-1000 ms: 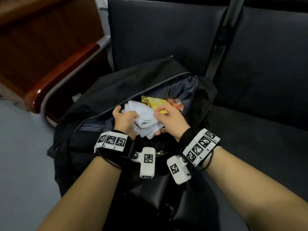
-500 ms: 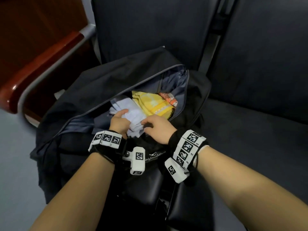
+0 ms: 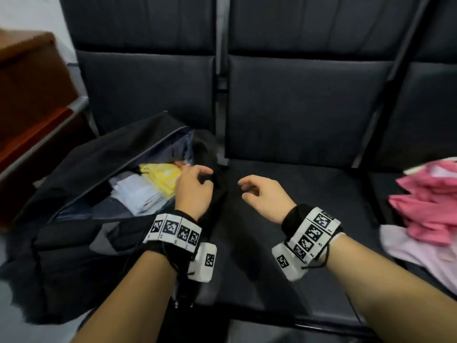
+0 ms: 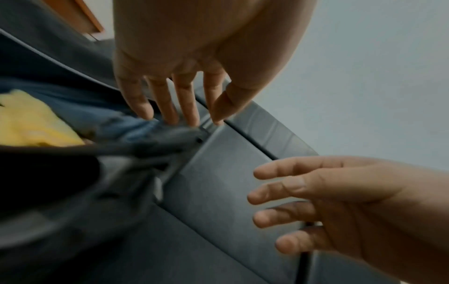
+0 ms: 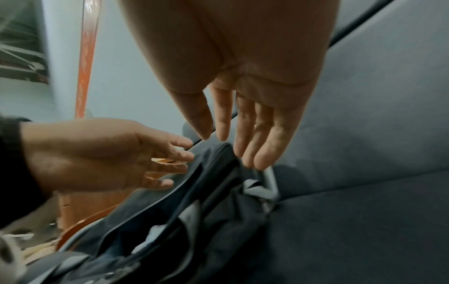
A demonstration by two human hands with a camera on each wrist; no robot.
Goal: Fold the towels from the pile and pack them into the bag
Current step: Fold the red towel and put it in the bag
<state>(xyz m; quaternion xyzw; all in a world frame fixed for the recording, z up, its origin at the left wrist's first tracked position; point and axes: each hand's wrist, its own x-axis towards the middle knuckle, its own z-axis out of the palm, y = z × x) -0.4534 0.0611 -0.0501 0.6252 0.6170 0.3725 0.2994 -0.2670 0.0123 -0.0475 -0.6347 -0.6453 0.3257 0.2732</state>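
The black bag [image 3: 99,159] lies unzipped on the left seat. Inside it a folded white towel [image 3: 138,194] sits beside a yellow towel [image 3: 162,175]. My left hand [image 3: 195,184] hovers at the bag's right rim, fingers relaxed and empty; the left wrist view shows the same left hand [image 4: 179,100] above the bag's edge [image 4: 155,146]. My right hand [image 3: 259,191] hangs over the middle seat, fingers loose, holding nothing; from the right wrist, that right hand [image 5: 243,134] is plainly spread. A pile of pink towels [image 3: 430,209] lies on the right seat.
Dark padded seats [image 3: 296,194] with tall backs run across the view. A wooden cabinet [image 3: 29,100] and a grey metal armrest [image 3: 44,137] stand left of the bag. A pale pink cloth [image 3: 415,253] lies under the pink pile.
Both hands have let go of the white towel, which now lies in the bag. They have lifted out and moved right. The view has swung right, bringing the pink pile into sight.
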